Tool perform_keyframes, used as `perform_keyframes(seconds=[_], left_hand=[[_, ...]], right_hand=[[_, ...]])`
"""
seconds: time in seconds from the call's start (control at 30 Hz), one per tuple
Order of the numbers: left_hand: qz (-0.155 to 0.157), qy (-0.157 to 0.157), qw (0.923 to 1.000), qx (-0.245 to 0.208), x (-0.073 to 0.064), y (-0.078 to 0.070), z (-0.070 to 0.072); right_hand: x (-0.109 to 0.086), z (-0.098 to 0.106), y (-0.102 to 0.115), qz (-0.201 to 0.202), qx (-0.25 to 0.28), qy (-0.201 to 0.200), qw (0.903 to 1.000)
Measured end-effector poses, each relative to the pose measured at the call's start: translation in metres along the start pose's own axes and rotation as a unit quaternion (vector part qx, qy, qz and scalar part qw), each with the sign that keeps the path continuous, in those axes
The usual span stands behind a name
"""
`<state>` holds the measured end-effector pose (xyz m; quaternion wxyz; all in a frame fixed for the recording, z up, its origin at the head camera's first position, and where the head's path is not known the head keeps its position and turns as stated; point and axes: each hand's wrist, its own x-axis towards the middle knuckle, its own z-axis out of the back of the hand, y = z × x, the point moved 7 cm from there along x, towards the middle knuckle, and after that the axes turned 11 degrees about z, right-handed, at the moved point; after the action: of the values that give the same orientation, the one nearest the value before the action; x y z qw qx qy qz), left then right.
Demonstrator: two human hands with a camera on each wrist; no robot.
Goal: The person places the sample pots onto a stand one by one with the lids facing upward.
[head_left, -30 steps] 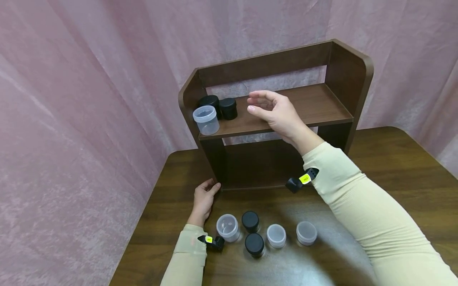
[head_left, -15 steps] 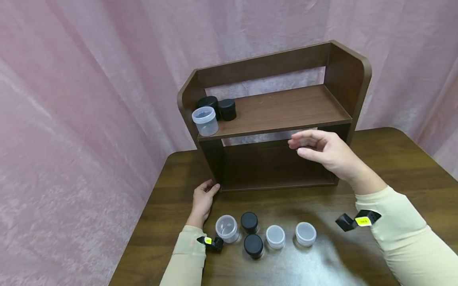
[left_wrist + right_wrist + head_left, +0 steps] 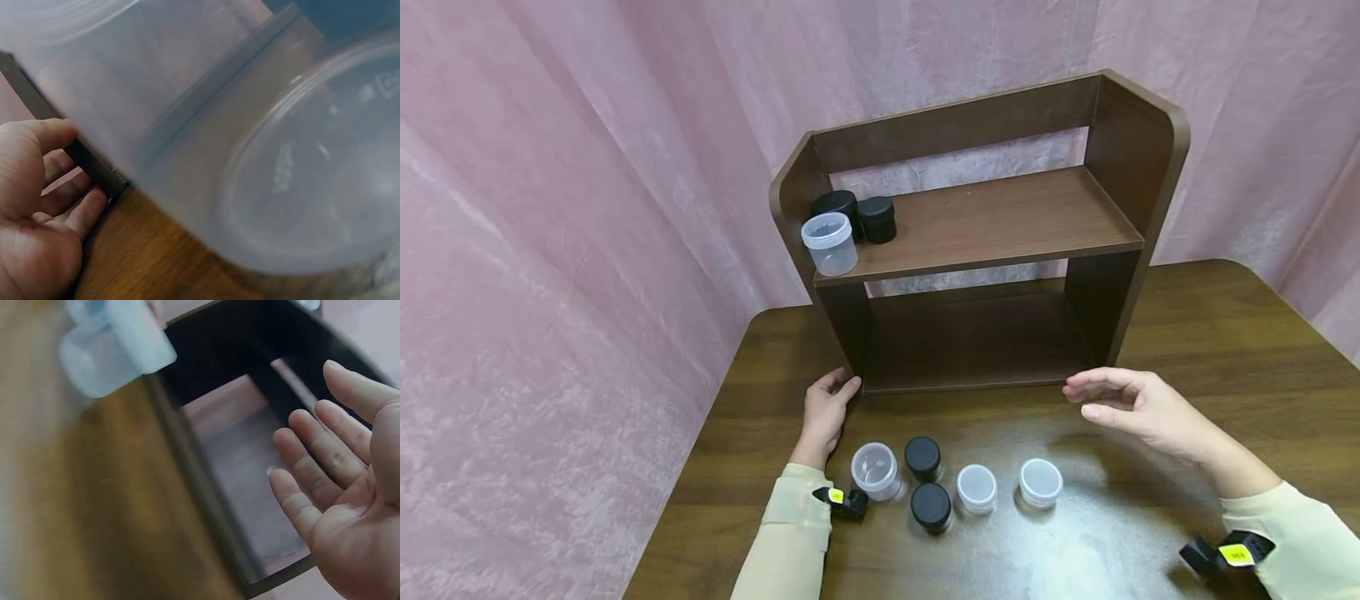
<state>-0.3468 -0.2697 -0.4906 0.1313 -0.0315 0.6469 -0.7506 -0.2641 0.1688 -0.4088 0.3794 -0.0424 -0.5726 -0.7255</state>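
Observation:
My left hand (image 3: 824,411) grips the bottom front corner of a brown wooden shelf (image 3: 977,265), thumb at the panel's front edge. In the left wrist view, fingers (image 3: 90,212) curl at that panel, beside a large blurred clear jar (image 3: 300,181). Over the table at the right, my right hand (image 3: 1138,408) holds nothing, its fingers loosely bent. Nearest to it stands a small clear jar with a white lid (image 3: 1041,482). Another white-lidded jar (image 3: 977,488), two black-lidded jars (image 3: 922,457) and a bigger clear jar (image 3: 876,470) stand in front of the shelf.
On the upper shelf board (image 3: 1000,218), at its left end, stand a clear jar (image 3: 831,244), a small black-lidded jar (image 3: 877,220) and a larger black-lidded one (image 3: 836,202) behind. A pink curtain (image 3: 587,250) hangs behind the brown table (image 3: 1187,333).
My right hand has come away from the upper shelf, moving down and right to over the table, empty throughout. The left hand stays at the shelf corner, and the jars stand where they were.

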Motion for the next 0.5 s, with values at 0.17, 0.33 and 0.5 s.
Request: perform_keyframes(seconds=[0.17,0.33,0.5], left_hand=[[-0.007,-0.007,1.0,0.003,0.0,-0.003,0.0],[-0.001,-0.007,1.0,0.006,-0.001,-0.001,0.0],[0.0,-0.006,1.0,0.003,0.0,0.0,0.0]], right_hand=[[-0.009,-0.014,-0.016,0.002,0.019,0.022,0.9996],[-0.009,-0.031,-0.021,0.028,0.033,0.063,0.9971],[-0.009,-0.048,-0.024,0.04,0.1,0.113,0.9877]])
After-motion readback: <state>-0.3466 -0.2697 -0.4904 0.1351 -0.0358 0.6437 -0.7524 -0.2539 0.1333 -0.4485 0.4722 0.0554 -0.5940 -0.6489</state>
